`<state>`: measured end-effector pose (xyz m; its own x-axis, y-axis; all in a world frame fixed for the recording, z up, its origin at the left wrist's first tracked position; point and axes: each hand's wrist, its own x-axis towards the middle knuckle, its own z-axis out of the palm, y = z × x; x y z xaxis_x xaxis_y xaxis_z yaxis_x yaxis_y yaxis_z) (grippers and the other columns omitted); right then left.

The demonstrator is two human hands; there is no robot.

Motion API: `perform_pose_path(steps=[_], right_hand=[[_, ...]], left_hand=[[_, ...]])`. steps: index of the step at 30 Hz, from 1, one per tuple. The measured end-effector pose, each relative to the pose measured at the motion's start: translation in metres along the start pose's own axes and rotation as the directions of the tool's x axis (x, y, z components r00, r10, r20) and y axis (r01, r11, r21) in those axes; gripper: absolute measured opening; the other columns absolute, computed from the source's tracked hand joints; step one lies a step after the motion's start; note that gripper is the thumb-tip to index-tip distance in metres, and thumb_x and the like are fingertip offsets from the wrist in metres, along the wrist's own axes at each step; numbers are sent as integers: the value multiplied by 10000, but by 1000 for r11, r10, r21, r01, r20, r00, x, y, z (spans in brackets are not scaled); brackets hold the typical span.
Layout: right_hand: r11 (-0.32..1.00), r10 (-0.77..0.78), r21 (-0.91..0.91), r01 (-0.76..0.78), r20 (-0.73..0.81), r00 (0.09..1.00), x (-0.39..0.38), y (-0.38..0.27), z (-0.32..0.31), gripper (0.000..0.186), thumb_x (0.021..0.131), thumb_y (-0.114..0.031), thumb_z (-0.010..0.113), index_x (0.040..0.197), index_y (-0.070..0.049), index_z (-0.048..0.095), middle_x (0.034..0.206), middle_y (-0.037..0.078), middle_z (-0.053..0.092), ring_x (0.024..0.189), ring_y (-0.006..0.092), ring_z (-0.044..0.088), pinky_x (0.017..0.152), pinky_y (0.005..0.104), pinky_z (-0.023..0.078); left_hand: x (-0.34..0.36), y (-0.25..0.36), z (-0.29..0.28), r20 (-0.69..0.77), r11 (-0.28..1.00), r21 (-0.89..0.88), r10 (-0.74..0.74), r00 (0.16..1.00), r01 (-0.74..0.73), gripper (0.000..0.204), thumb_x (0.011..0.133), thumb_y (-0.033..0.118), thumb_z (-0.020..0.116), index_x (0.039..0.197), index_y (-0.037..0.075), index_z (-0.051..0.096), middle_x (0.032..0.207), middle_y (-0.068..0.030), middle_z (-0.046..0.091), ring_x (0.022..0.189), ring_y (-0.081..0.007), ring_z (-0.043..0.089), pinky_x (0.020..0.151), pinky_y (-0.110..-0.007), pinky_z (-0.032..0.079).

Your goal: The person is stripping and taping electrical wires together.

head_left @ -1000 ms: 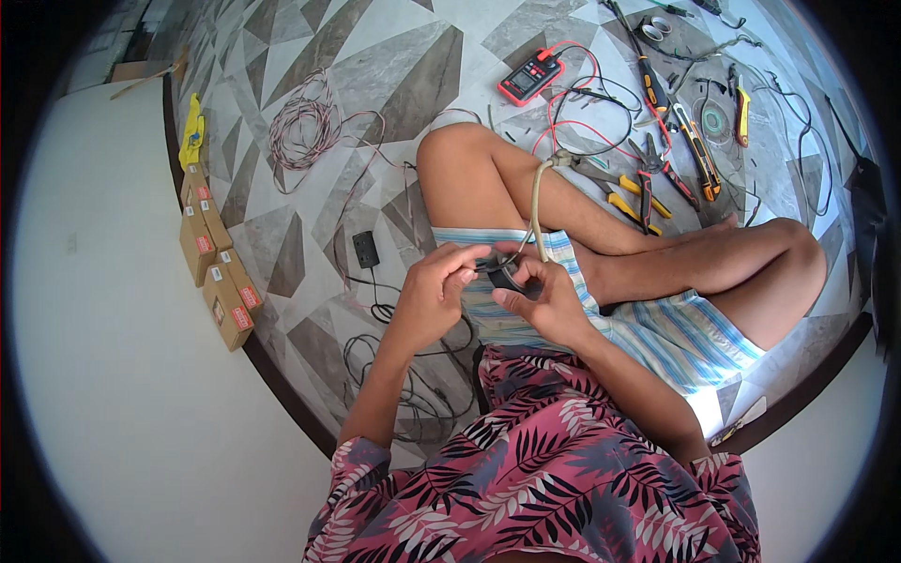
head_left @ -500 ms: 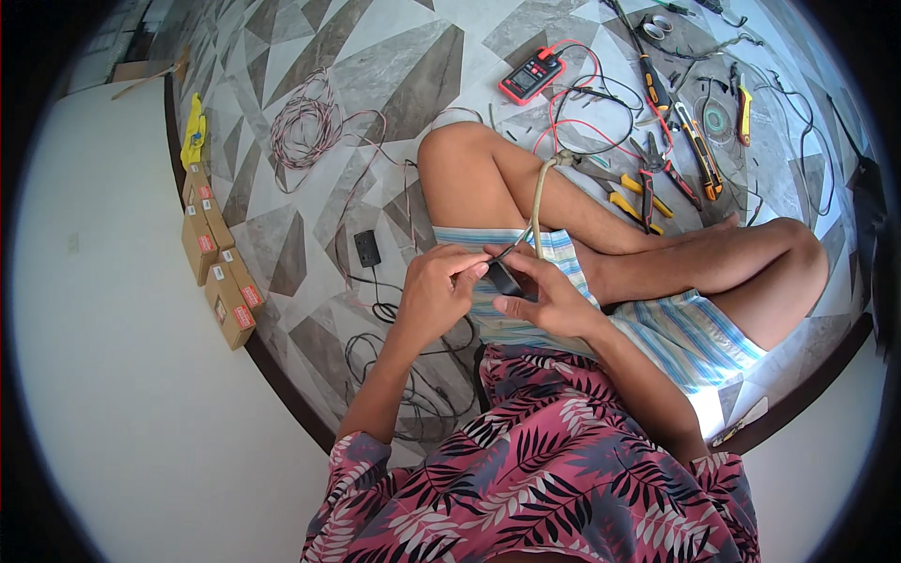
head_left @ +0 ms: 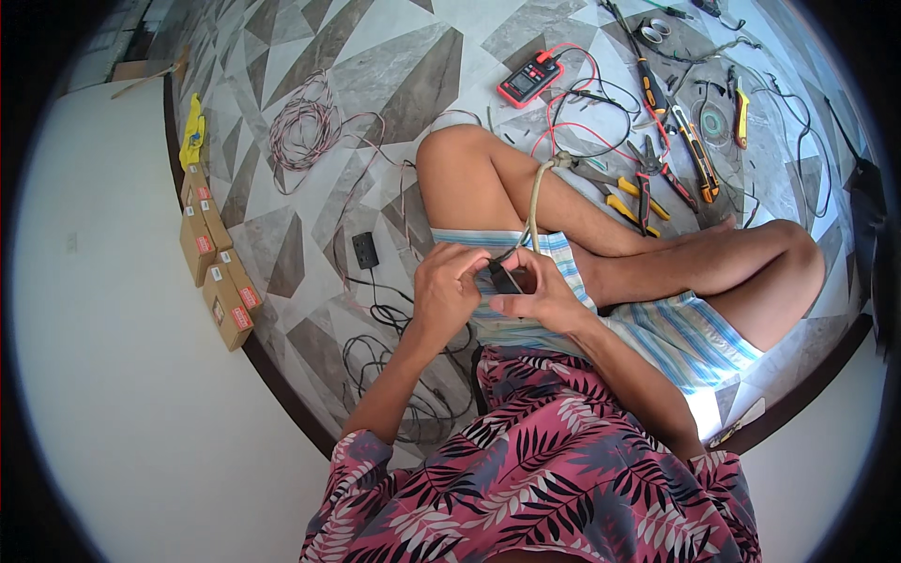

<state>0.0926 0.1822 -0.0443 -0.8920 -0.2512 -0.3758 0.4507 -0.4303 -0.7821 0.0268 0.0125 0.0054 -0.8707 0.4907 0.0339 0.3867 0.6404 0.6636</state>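
Over my lap, a small black block-shaped piece (head_left: pixel 505 279) sits between my two hands. My right hand (head_left: pixel 552 298) grips it, thumb on the near side and fingers on the far side. My left hand (head_left: pixel 450 286) is pinched at the block's upper left end, where a short dark wire seems to run; exactly what lies in the fingertips is too small to make out. A beige cable (head_left: pixel 536 202) arches from beside my right fingers over my leg to a knobby end. Whether it joins the block is hidden by my hand.
Ahead right lie a red multimeter (head_left: pixel 530 80) with leads, a cutter knife (head_left: pixel 696 155), pliers (head_left: pixel 648 178), a screwdriver (head_left: pixel 649 84) and loose wires. To the left are coiled wire (head_left: pixel 305 131), a black socket block (head_left: pixel 365 251), tangled black cord (head_left: pixel 399 375) and cardboard boxes (head_left: pixel 228 305) along the wall.
My left hand has drawn slightly right and turned, its fingers now pinched closer to the block. The block is tilted a little differently in my right hand.
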Motion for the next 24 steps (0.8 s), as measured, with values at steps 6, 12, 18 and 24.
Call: perform_pose_path(steps=[6,12,18,24], right_hand=[[827,288,480,-293,86,954,-12,-18,5,613,894,-541,776,1109,0,584,944,54,638,657,112,579,581,251,449],[852,246,457,-256,82,966,-15,-25,-6,521,1016,-376,670,1287,60,579,1119,120,693,825,150,680,701,286,558],[994,-95,-86,73,-284,954,-16,1,17,440,970,-70,676,1362,81,544,1211,154,633,890,156,660,754,297,552],[961,-97,-277,26,-248,964,-11,5,19,342,929,-91,732,1219,46,613,1076,131,570,894,178,630,741,303,521]], left_hand=[[-16,-4,7,141,981,146,107,984,-128,338,751,-95,659,1085,-45,676,1006,-178,627,984,-367,596,861,-447,485],[-18,-2,0,148,998,40,32,988,-38,183,935,104,647,1034,-50,640,967,-199,619,926,-355,589,845,-444,474],[-6,6,-10,317,840,-255,-396,862,479,493,1094,375,502,819,-13,634,641,-41,528,579,-140,469,566,-359,398],[8,-2,-27,516,817,-267,-327,792,512,455,1087,350,507,832,-4,638,667,-28,501,630,-113,474,591,-332,389]])
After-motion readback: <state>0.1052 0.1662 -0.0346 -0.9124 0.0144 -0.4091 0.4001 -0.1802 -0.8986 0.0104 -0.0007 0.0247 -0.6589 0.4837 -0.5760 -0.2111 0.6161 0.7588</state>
